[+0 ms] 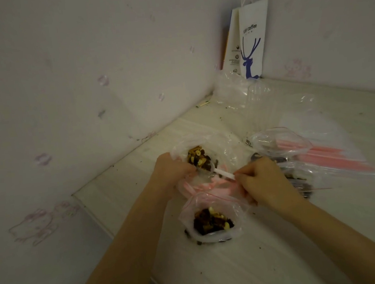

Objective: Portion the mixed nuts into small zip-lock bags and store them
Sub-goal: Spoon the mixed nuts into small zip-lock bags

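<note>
**Scooping nuts from the large bag at a corner table**

A pale table (277,260) is filling the lower right of the view, pushed into a corner of walls papered with faint pink cartoon figures. Dark crumbs are lying scattered over its surface. At the back, a white paper coffee bag (251,41) with a blue deer drawing is leaning upright against the wall, with crumpled clear plastic just in front of it.

A stack of empty zip-lock bags (333,160) with pink seal strips is lying flat on the right side of the table. Near the table's middle, a large clear bag of mixed nuts (199,158) is sitting open. Closer to the person, a small zip-lock bag (212,220) is standing open on the table, already holding a portion of dark and yellow nuts.

The left hand (171,171) is gripping the near edge of the large bag, fingers closed on the plastic. The right hand (263,180) is pinching the white handle of a clear plastic scoop (211,173), whose bowl is resting at the mouth of the large bag, touching the nuts.
</note>
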